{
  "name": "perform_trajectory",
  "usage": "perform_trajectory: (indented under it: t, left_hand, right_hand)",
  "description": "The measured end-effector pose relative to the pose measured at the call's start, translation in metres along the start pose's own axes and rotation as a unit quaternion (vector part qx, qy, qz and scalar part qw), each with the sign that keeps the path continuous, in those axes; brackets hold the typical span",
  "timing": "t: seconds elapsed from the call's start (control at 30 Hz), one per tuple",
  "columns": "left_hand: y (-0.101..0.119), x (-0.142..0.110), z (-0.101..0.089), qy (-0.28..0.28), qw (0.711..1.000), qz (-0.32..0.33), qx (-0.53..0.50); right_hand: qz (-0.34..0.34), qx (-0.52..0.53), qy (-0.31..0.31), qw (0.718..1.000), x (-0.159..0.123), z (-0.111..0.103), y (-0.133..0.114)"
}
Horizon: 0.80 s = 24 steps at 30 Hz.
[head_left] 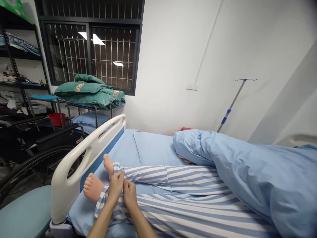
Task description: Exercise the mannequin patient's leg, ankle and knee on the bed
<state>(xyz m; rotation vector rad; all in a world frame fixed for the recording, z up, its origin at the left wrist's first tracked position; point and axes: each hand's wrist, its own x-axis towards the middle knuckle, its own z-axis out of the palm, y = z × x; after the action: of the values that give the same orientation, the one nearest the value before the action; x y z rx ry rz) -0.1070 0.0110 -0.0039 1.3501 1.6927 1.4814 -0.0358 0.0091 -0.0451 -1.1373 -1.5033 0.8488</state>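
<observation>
**Left hand [115, 188] and right hand [129, 195] pinch striped pajama trousers [173, 175] at a manikin's [92, 187] ankles on a hospital bed**

In the head view, the fingers [118, 177] of both hands are closed on the blue-and-white cloth, side by side near the trouser cuff. The manikin lies on a blue bed sheet [153, 148]. Its two bare feet sit just left of the fingers, one raised foot [108, 164] nearly touching them. A white bed footboard [65, 185] stands further left, close to the lower foot.

The grip looks shallow, so the cloth could slip from the fingertips if tugged hard. A firm pull toward the footboard could also drag a foot against it, and the cuff could catch on a heel.

Beyond the fingers, a blue duvet [242, 172] covers the body, hiding everything above the legs. A small skin-toned shape [184, 160] at its edge may be a manikin's hand, but it is hard to make out. The fingertips are partly buried in the cloth, and the bed's near side is cut off by the frame.
</observation>
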Motion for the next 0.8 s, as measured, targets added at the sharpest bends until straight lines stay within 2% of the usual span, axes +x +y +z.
perform_trajectory:
  t: [0.07, 0.13, 0.27, 0.37, 0.47, 0.6, 0.7, 0.8]
  left_hand:
    - [0.004, -0.001, 0.005, 0.012, 0.998, -0.005, -0.058]
    - [-0.004, -0.009, 0.011, 0.02, 0.998, -0.01, -0.056]
    - [-0.039, -0.027, 0.02, 0.053, 0.99, 0.014, 0.128]
    - [-0.052, -0.032, 0.02, 0.052, 0.971, 0.02, 0.234]
    - [-0.047, -0.031, 0.019, 0.029, 0.958, 0.022, 0.284]
    - [-0.033, -0.033, 0.02, 0.005, 0.938, 0.016, 0.346]
    - [-0.027, -0.038, 0.022, -0.018, 0.916, 0.035, 0.398]
    - [-0.025, -0.041, 0.021, -0.023, 0.911, 0.035, 0.41]
  right_hand:
    - [0.004, 0.034, -0.004, 0.999, 0.001, -0.002, 0.001]
    - [0.012, 0.058, 0.003, 0.998, 0.001, -0.003, 0.002]
    - [0.023, 0.048, 0.046, 0.998, -0.002, -0.003, 0.002]
    - [0.021, 0.032, 0.054, 0.998, -0.003, -0.001, 0.001]
    - [0.029, 0.038, 0.034, 0.998, 0.0, -0.005, -0.002]
    - [0.043, 0.046, 0.011, 0.998, 0.008, -0.026, -0.017]
    - [0.014, 0.053, 0.021, 0.998, 0.01, -0.042, -0.034]
    - [-0.004, 0.068, 0.008, 0.998, 0.006, -0.042, -0.037]
